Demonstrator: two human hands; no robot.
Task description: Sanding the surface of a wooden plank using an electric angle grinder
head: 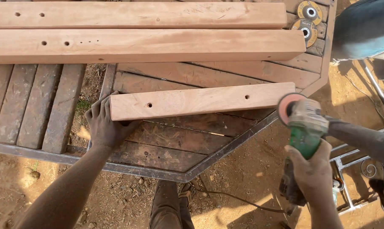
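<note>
Left hand (105, 125): fingers wrapped over short plank (200, 101)'s nine o'clock end.
Right hand (312, 169): clamped on green grinder (304, 127).
Progress: disc meets three o'clock end; faces look smooth, that end apparently unfinished.

A single head-worn camera looks steeply down and forward from close above the slatted worktop (170, 157), its near edge crossing the lower frame, with bare ground beyond that edge.

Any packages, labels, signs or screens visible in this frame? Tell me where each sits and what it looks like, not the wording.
Upper grinding disc: far right corner of the slatted table, round, grey with a yellow printed label ring.
Lower grinding disc: just below it, partly behind the long beam, same look.
No packages, signs or screens.
</note>
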